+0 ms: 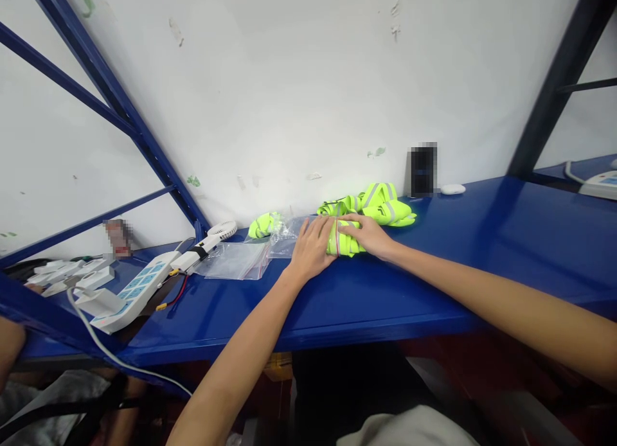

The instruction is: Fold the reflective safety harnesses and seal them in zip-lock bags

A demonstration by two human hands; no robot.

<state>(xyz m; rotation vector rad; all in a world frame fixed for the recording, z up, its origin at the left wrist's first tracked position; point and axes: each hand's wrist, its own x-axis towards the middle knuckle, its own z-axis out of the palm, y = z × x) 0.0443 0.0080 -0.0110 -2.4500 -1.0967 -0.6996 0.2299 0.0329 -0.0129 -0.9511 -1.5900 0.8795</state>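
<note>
A folded neon-yellow reflective vest (349,245) lies on the blue table, between my two hands. My left hand (312,247) grips a clear zip bag (283,240), with its fingers stretched over the plastic and its thumb near the front edge. The bag's red seal line runs across the left part of the vest. My right hand (370,235) holds the vest from the right, thumb on top and other fingers partly hidden behind. More yellow vests with grey stripes (388,208) lie loosely heaped just behind. Another yellow bundle (264,225) rests left of them, partly behind plastic.
Flat clear bags (236,261) lie left of my hands. Beyond them are a white handheld fan (222,231), a power strip (139,292) and a red-black cable (179,292). A dark blurred object (423,171) and a white case (453,189) stand by the wall.
</note>
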